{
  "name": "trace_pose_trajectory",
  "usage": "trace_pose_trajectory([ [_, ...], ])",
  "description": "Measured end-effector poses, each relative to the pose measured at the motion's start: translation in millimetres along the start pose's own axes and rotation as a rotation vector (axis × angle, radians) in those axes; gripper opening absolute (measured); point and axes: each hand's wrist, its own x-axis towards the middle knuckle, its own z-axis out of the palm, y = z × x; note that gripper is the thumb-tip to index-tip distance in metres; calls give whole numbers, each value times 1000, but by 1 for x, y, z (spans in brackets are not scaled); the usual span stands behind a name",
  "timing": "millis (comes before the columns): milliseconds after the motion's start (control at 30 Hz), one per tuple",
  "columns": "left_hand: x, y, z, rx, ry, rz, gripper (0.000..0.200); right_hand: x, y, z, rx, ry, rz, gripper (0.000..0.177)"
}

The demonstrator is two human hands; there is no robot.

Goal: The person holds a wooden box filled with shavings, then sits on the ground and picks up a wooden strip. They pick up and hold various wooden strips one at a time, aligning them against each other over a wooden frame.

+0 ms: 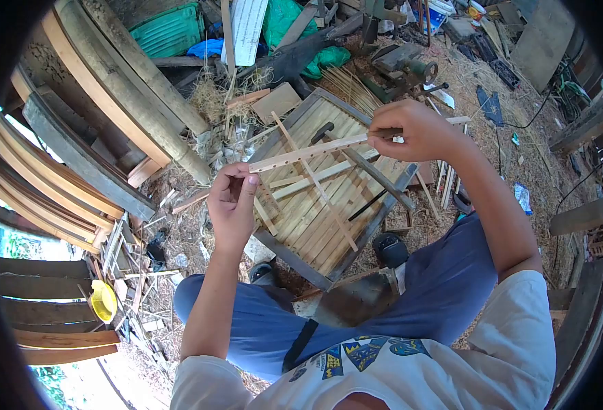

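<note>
A thin pale wooden strip [308, 154] with a row of small dark holes is held up between my two hands. My left hand [234, 198] pinches its left end between thumb and fingers. My right hand [410, 133] grips the other end, fingers closed. Below lies a slatted wooden panel [308, 239] in a dark frame. On the panel rest a hammer [376, 176], a long thin strip [335, 215] lying diagonally, other wood strips and a dark thin rod [367, 205].
Timber beams [124, 89] lean at the left, near a yellow bowl [103, 301]. A bench vise [421, 70], a green crate [168, 33] and scrap wood lie beyond the panel. Shavings and offcuts cover the ground. Cables run at the right.
</note>
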Motion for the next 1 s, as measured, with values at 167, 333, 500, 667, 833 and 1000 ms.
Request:
trace_pose_trajectory([
  [167,0,2,0,11,-6,8,17,0,-2,-1,18,2,20,20],
  [333,0,2,1,5,-11,8,17,0,0,0,11,8,5,20],
  [500,1,3,2,-2,-25,14,16,0,0,0,15,5,2,21],
  [667,1,1,3,-15,-9,22,16,0,2,0,17,6,-30,18],
  [833,1,2,3,-13,4,17,16,0,2,2,41,29,-10,19],
  [1000,1,4,4,-2,-3,19,16,-1,3,1,23,22,-11,20],
])
